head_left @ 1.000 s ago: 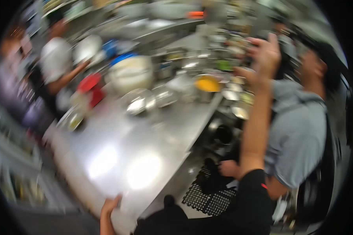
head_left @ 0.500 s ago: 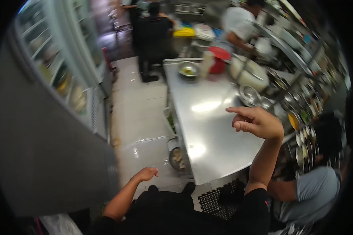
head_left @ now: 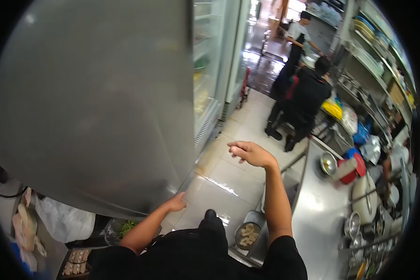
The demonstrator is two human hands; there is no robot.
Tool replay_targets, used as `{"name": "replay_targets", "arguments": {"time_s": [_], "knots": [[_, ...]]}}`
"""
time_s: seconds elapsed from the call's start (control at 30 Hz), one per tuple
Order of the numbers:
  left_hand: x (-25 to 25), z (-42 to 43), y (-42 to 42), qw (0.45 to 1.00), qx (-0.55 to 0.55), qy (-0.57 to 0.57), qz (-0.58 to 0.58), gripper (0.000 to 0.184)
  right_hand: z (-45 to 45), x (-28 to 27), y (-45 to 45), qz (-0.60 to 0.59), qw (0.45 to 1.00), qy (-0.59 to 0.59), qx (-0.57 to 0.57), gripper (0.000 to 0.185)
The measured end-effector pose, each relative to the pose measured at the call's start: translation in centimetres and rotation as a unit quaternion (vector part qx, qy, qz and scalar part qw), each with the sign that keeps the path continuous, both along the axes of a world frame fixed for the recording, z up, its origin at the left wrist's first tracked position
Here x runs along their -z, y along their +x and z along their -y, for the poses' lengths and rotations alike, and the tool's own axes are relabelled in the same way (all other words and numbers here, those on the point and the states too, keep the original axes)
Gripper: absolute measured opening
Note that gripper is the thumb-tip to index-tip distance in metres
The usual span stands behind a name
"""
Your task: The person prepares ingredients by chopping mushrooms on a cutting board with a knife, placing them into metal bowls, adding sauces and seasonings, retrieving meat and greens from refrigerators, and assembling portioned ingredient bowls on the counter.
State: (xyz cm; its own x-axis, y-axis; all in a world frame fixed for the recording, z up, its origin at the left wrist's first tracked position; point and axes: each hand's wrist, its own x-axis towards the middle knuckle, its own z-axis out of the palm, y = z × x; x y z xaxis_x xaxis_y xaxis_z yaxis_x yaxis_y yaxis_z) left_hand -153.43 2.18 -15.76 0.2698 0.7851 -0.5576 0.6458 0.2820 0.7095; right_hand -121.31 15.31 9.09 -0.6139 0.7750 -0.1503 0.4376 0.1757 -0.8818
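Two bare hands over tiled floor, steel table, seemingly pale food below

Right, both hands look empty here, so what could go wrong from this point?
The tiled floor shines as if wet in places, so a shoe might slip. The pan of pale pieces sits low, close to the wearer's feet, and could be kicked. The left hand appears near the steel cabinet's lower edge and might knock it; whether they touch is unclear.
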Motion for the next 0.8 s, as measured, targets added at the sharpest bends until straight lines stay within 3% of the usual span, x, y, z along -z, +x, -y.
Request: {"name": "replay_targets", "arguments": {"time_s": [0.03, 0.07, 0.13, 0.2, 0.23, 0.3, 0.37, 0.43, 0.47, 0.57, 0.6, 0.63, 0.7, 0.73, 0.77, 0.8], "knots": [[-0.7, 0.7, -1.1, 0.997, -0.056, -0.044, -0.003, 0.086, -2.7, 1.2, -2.3, -0.017, 1.000, 0.003, -0.020, 0.053], [2.6, 1.2, -3.0, 0.994, -0.093, -0.063, -0.003, 0.094, -5.1, 2.3, -4.4, -0.024, 0.999, -0.002, -0.038, 0.053], [3.7, 2.8, -5.9, 0.980, -0.178, -0.086, 0.001, 0.094, -9.9, 3.9, -8.2, -0.133, 0.988, 0.062, 0.039, 0.063], [2.1, 4.2, -7.6, 0.942, -0.278, -0.191, -0.009, 0.094, -14.3, 5.7, -11.1, -0.166, 0.981, 0.084, 0.057, 0.066], [3.4, 5.7, -8.3, 0.934, -0.328, -0.142, -0.012, 0.088, -16.3, 6.3, -12.2, -0.197, 0.971, 0.102, 0.093, 0.069], [4.9, 7.5, -9.6, 0.896, -0.400, -0.179, 0.078, 0.077, -19.1, 7.4, -14.0, -0.216, 0.970, 0.092, 0.068, 0.069], [5.6, 7.9, -9.4, 0.862, -0.458, -0.193, 0.100, 0.080, -20.5, 9.3, -16.2, -0.175, 0.982, 0.074, -0.022, 0.069], [6.0, 7.2, -8.6, 0.830, -0.511, -0.197, 0.109, 0.082, -19.7, 10.1, -18.3, -0.239, 0.967, 0.088, -0.002, 0.068], [6.4, 6.5, -8.3, 0.828, -0.514, -0.198, 0.104, 0.082, -19.4, 10.4, -18.7, -0.299, 0.948, 0.103, 0.021, 0.067], [6.4, 2.6, -6.3, 0.855, -0.462, -0.222, 0.080, 0.081, -20.5, 9.7, -17.7, -0.272, 0.959, 0.077, -0.033, 0.067], [4.0, 0.3, -4.9, 0.870, -0.439, -0.208, 0.084, 0.078, -20.9, 9.2, -17.4, -0.213, 0.974, 0.077, -0.026, 0.060], [3.6, -1.9, -4.6, 0.915, -0.352, -0.183, 0.065, 0.092, -21.5, 8.4, -17.2, -0.115, 0.991, 0.060, -0.030, 0.050], [10.1, -4.8, -3.9, 0.955, -0.296, 0.014, 0.002, 0.088, -21.3, 8.7, -17.7, -0.147, 0.985, 0.082, 0.035, 0.042], [6.9, -7.7, -3.2, 0.970, -0.241, -0.033, -0.014, 0.078, -22.9, 11.2, -17.7, -0.158, 0.975, 0.153, 0.010, 0.040], [3.6, -9.3, -2.1, 0.975, -0.213, 0.042, -0.045, 0.071, -24.7, 13.7, -17.7, -0.169, 0.959, 0.227, -0.010, 0.038], [1.7, -10.6, -1.0, 0.976, -0.199, 0.025, -0.084, 0.067, -26.5, 16.3, -17.7, -0.180, 0.937, 0.300, -0.025, 0.038]]}}
